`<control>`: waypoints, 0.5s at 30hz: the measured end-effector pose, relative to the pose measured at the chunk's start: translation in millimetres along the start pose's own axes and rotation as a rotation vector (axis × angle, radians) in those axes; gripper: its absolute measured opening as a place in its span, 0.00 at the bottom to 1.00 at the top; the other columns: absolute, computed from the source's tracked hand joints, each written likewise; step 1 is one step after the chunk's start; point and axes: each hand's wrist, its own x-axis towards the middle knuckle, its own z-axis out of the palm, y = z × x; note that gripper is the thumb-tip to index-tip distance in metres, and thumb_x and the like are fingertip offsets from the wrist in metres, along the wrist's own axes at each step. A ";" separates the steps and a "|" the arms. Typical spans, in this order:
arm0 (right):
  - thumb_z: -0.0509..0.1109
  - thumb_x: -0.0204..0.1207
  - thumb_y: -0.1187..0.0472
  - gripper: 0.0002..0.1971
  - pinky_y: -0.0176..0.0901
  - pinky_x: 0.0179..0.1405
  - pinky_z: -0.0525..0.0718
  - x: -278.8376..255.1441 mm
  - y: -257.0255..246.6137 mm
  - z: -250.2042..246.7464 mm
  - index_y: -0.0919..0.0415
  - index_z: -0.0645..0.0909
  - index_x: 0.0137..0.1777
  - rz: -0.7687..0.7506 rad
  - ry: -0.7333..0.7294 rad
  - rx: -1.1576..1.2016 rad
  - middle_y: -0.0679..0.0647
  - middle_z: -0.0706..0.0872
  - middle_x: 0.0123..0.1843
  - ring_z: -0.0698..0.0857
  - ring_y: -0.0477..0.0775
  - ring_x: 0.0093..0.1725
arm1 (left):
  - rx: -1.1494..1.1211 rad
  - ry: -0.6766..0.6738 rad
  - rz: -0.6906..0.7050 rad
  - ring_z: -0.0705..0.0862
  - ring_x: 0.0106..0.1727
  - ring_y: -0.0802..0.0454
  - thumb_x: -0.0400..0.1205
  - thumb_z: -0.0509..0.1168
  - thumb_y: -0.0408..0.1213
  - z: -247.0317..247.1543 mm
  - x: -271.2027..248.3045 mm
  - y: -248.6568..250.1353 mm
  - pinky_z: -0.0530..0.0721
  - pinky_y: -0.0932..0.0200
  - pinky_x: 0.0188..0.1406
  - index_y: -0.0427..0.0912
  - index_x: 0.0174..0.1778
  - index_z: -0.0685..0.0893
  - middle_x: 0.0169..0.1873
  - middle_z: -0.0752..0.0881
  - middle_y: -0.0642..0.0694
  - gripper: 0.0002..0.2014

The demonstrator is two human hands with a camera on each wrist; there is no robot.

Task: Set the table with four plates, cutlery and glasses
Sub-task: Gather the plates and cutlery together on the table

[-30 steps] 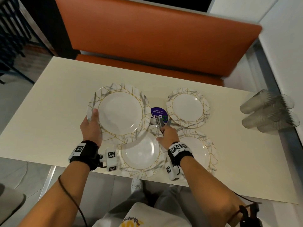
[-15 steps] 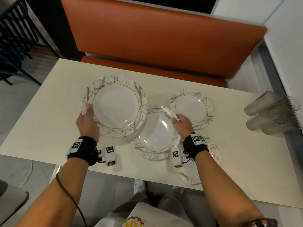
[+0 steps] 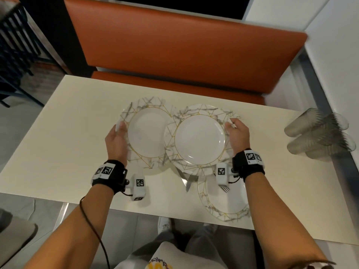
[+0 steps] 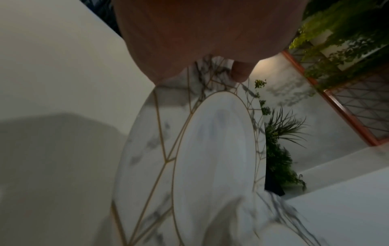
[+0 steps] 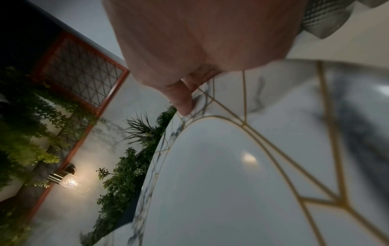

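Two marble-patterned plates with gold lines are side by side over the cream table [image 3: 64, 121]. My left hand [image 3: 118, 131] grips the left rim of the left plate [image 3: 147, 133], thumb [image 4: 240, 71] on top. My right hand [image 3: 234, 127] grips the right rim of the right plate [image 3: 200, 139], thumb [image 5: 183, 99] on the rim. The right plate [image 5: 231, 183] overlaps the left plate [image 4: 210, 166] at its right edge. A third plate [image 3: 223, 202] lies near the front edge. A knife tip [image 3: 187, 183] and a fork [image 3: 225, 189] stick out from under the right plate.
Several clear ribbed glasses [image 3: 318, 136] lie on their sides in a pile at the table's right end, also at the top of the right wrist view [image 5: 324, 20]. An orange bench [image 3: 174, 47] runs along the far side. My legs are under the front edge.
My right hand left the cutlery at the centre, took a plate by its rim and carried it back and to the right. The plate in my left hand shifted slightly.
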 end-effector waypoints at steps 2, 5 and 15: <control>0.67 0.85 0.61 0.06 0.40 0.59 0.75 -4.0 2.0 9.3 0.50 0.83 0.55 0.024 0.007 0.014 0.39 0.84 0.51 0.82 0.46 0.56 | -0.063 -0.010 -0.094 0.88 0.68 0.48 0.90 0.64 0.47 10.1 -3.3 -5.9 0.84 0.45 0.73 0.41 0.71 0.86 0.66 0.90 0.46 0.19; 0.65 0.84 0.59 0.08 0.45 0.49 0.76 -11.5 13.5 24.6 0.48 0.80 0.43 0.044 -0.003 -0.010 0.40 0.80 0.39 0.78 0.48 0.43 | -0.141 0.014 -0.275 0.88 0.68 0.44 0.88 0.66 0.50 19.9 -6.5 -10.1 0.83 0.40 0.74 0.42 0.69 0.88 0.64 0.91 0.45 0.20; 0.58 0.91 0.57 0.18 0.26 0.36 0.76 -39.7 16.5 60.6 0.58 0.69 0.79 0.157 -0.109 -0.202 0.54 0.83 0.58 0.82 0.44 0.44 | -0.171 -0.087 -0.501 0.85 0.68 0.43 0.86 0.64 0.54 44.6 -16.6 -15.7 0.79 0.40 0.77 0.45 0.69 0.86 0.61 0.90 0.48 0.21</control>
